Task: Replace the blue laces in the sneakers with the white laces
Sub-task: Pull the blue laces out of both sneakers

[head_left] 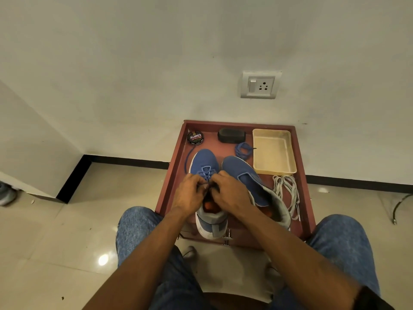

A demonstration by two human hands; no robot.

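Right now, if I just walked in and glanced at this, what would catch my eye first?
Probably the two hands, left hand and right hand, meeting over the left blue sneaker, working at its blue lace. Beside it, the right blue sneaker already has no lace. A heap of white laces lies at the right of the reddish tray, just below a cream plastic tub.

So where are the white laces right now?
In the head view, the white laces lie loose on the reddish table, at its right edge, just in front of the cream tray and beside the right sneaker.
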